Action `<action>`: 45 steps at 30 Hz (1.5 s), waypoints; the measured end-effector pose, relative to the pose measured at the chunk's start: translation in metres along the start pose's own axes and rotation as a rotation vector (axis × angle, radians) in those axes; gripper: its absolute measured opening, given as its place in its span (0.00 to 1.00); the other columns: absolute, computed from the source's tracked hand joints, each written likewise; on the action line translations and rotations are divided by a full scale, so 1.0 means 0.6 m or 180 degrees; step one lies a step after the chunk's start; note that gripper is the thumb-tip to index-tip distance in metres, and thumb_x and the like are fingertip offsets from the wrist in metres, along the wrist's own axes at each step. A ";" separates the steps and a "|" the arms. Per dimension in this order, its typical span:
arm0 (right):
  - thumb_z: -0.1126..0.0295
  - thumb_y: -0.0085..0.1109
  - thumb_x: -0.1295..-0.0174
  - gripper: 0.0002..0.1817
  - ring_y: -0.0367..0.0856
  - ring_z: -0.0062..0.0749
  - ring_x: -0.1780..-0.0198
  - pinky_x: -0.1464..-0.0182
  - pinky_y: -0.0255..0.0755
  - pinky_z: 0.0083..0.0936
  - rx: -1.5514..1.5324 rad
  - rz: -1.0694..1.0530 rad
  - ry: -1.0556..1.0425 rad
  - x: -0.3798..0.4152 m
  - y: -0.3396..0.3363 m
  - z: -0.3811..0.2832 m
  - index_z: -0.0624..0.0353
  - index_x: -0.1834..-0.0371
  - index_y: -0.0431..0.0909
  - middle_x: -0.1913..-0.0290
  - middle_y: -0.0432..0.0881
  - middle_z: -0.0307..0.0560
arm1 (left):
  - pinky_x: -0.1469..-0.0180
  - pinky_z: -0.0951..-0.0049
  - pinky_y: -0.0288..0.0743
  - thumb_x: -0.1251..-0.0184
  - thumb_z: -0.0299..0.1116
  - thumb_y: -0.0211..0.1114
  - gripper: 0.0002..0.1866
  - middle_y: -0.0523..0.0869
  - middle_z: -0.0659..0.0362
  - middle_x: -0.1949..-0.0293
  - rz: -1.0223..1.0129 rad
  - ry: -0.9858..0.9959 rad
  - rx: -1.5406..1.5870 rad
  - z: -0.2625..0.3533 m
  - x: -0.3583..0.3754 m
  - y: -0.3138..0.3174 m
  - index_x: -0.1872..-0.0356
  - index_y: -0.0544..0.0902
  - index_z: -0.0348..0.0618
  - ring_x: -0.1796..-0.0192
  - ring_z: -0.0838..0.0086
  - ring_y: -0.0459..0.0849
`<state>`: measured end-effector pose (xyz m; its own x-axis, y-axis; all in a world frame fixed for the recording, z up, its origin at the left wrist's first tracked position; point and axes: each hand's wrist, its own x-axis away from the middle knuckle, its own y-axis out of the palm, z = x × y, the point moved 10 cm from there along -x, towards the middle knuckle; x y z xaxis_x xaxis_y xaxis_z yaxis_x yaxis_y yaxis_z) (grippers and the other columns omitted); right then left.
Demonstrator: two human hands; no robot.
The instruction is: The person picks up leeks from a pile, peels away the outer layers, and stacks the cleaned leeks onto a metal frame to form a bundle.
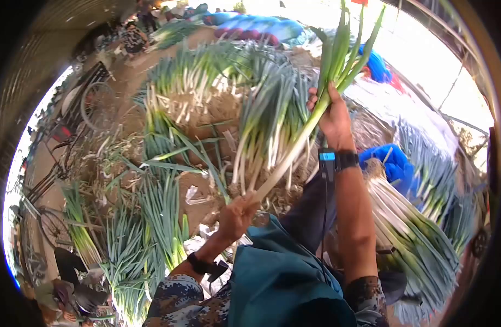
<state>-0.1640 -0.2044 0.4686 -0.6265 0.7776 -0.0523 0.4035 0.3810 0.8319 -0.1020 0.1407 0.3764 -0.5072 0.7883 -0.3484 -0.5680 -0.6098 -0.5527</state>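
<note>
A long green onion (pixel 294 151) slants across the middle of the head view, its white root end low and its green leaves high. My right hand (pixel 333 117) is closed around it where the white stalk turns into leaves. Lower down, my left hand (pixel 238 217) grips the root end, and its fingers hide the tip. Behind the held stalk lies a pile of green onions (pixel 272 109) on the ground. To the right of my right forearm rests a large bundle of green onions (pixel 411 218), white ends up.
More green onions (pixel 198 71) lie in a row farther back, and another heap (pixel 133 245) is at the left. Loose trimmings (pixel 117 163) litter the soil. A bicycle wheel (pixel 97 105) stands at the left. A seated person (pixel 65 294) is at the lower left.
</note>
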 end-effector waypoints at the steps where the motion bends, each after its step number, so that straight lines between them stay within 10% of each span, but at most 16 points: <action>1: 0.58 0.55 0.23 0.15 0.78 0.37 0.65 0.60 0.76 0.40 0.0115 -0.0127 -0.0094 -0.012 -0.004 -0.022 0.57 0.45 0.71 0.59 0.81 0.53 | 0.67 0.56 0.80 0.26 0.36 0.67 0.16 0.87 0.44 0.63 0.0165 0.0258 -0.0092 0.021 -0.011 -0.005 0.43 0.85 0.39 0.64 0.47 0.88; 6: 0.60 0.56 0.23 0.12 0.74 0.33 0.67 0.62 0.72 0.32 -0.0055 0.0166 -0.0409 0.005 -0.063 -0.062 0.55 0.48 0.72 0.62 0.80 0.49 | 0.63 0.59 0.81 0.24 0.35 0.64 0.16 0.88 0.44 0.64 0.0158 0.0786 -0.0382 0.016 -0.053 0.038 0.43 0.84 0.36 0.64 0.50 0.89; 14: 0.60 0.64 0.31 0.18 0.82 0.45 0.56 0.47 0.78 0.48 0.0065 -0.0275 -0.0629 0.045 -0.106 -0.163 0.62 0.49 0.73 0.54 0.81 0.57 | 0.75 0.83 0.63 0.15 0.51 0.50 0.24 0.81 0.69 0.75 -0.1416 -0.1134 0.1736 -0.089 -0.072 0.157 0.56 0.87 0.42 0.75 0.88 0.73; 27: 0.62 0.63 0.27 0.19 0.79 0.42 0.45 0.33 0.69 0.44 0.0129 0.0522 -0.2850 0.669 -0.228 -0.805 0.64 0.44 0.72 0.50 0.80 0.56 | 0.73 0.79 0.67 0.18 0.48 0.56 0.23 0.80 0.62 0.75 -0.4026 -0.0209 0.2974 0.354 -0.162 0.502 0.56 0.84 0.34 0.75 0.83 0.75; 31: 0.66 0.65 0.29 0.16 0.81 0.35 0.50 0.45 0.79 0.35 0.1531 0.2411 -0.3247 0.888 -0.345 -0.768 0.63 0.46 0.73 0.53 0.82 0.52 | 0.68 0.76 0.71 0.27 0.47 0.69 0.21 0.82 0.63 0.71 -0.4227 0.0704 0.1882 0.392 -0.132 0.645 0.61 0.84 0.33 0.68 0.82 0.79; 36: 0.61 0.76 0.38 0.17 0.86 0.35 0.62 0.58 0.85 0.35 0.1264 0.3698 -0.2602 0.987 -0.547 -0.601 0.54 0.54 0.79 0.61 0.86 0.44 | 0.51 0.53 0.75 0.39 0.42 0.73 0.20 0.84 0.39 0.60 -0.4023 0.2454 -0.0147 0.337 -0.103 0.757 0.55 0.83 0.35 0.56 0.44 0.83; 45: 0.62 0.82 0.45 0.24 0.87 0.36 0.66 0.71 0.86 0.34 0.1422 0.4737 -0.2478 1.004 -0.574 -0.469 0.65 0.52 0.82 0.57 0.86 0.47 | 0.36 0.41 0.67 0.40 0.45 0.72 0.22 0.88 0.43 0.55 -0.4269 0.2492 -0.1807 0.256 -0.065 0.778 0.50 0.87 0.42 0.44 0.48 0.84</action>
<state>-0.8681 -0.0080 0.3061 0.8082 0.5504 0.2095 0.5112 -0.8323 0.2145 -0.4467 -0.1873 0.2483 0.6468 0.6499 0.3992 0.0795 0.4632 -0.8827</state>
